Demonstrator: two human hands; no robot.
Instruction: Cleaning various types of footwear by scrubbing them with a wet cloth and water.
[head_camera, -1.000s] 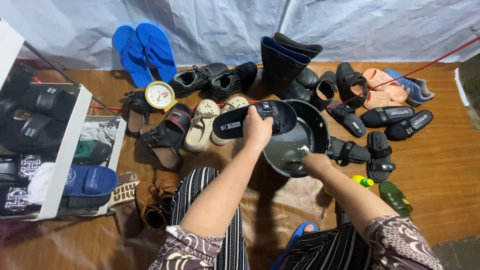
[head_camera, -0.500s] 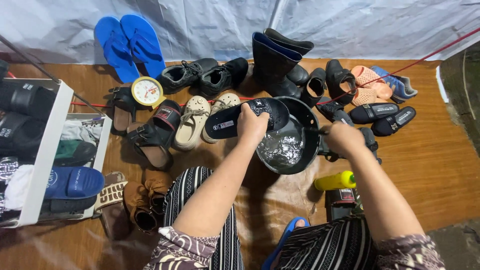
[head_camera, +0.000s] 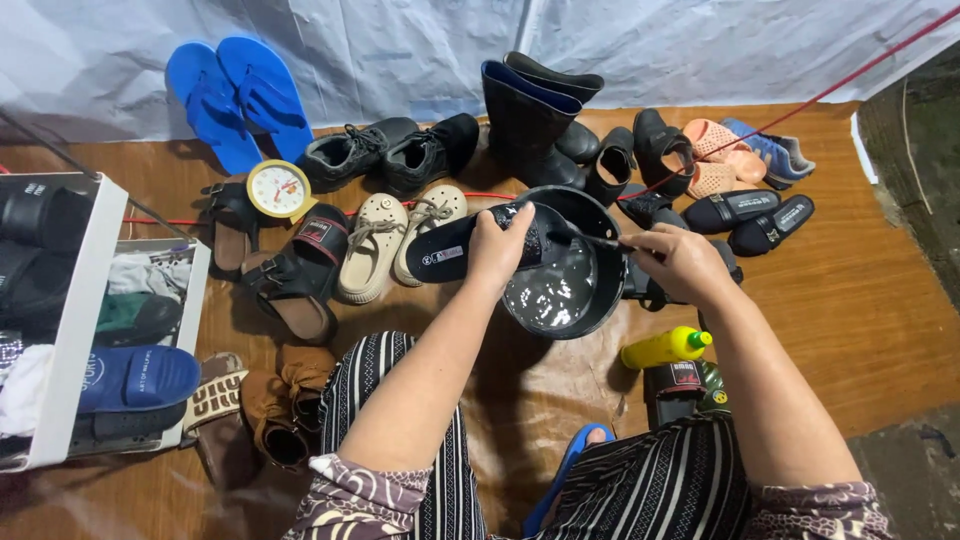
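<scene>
Left hand (head_camera: 497, 250) holds black slide (head_camera: 455, 255) over basin (head_camera: 600, 215) — water inside

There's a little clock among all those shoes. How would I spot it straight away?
Start at the pair of bright blue flip-flops leaning against the white sheet at the back left. Just below them, on the brown floor, the clock rests on a dark strapped sandal, left of the black lace-up shoes. It is the only round thing there, with a yellow rim and white face.

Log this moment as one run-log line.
left hand: holds black slide sandal over black basin | right hand: holds thin brush | basin: soapy water | yellow bottle: lying beside
</scene>
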